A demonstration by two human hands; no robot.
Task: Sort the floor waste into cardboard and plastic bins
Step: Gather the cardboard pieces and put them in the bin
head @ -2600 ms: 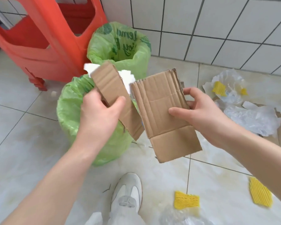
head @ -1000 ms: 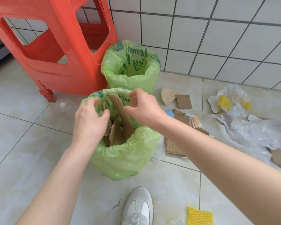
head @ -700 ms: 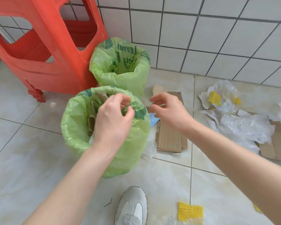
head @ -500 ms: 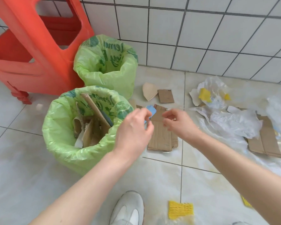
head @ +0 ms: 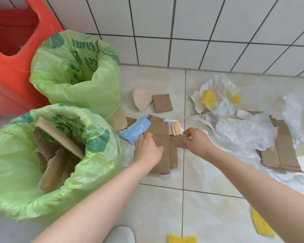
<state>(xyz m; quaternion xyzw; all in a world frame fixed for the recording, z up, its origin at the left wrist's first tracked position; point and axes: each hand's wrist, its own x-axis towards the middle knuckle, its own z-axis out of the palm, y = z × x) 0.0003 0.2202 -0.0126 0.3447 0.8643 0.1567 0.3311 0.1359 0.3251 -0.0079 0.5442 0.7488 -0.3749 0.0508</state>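
Seen from a head camera looking down at a tiled floor beside a white tiled wall, two bare arms reach toward a flat stack of brown cardboard pieces lying just right of two bins lined with green bags. The left hand rests on top of the stack with its fingers curled down toward the near-left edge; whether it has actually gripped a sheet cannot be told. The right hand has its fingertips bent and touching a smaller cardboard flap at the stack's right edge, apparently starting a pinch. The nearer bin already holds several upright cardboard strips; the farther bin shows only its liner, its contents hidden. A blue printed card lies touching the stack's upper left corner. To the right lie crumpled clear plastic sheets, yellow foam netting and another large cardboard piece, well apart from the bins. The step in hand looks like gathering the next cardboard load. The next move probably calls for closing both hands on the stack, lifting it without shedding loose pieces, and carrying it left over the nearer bin.
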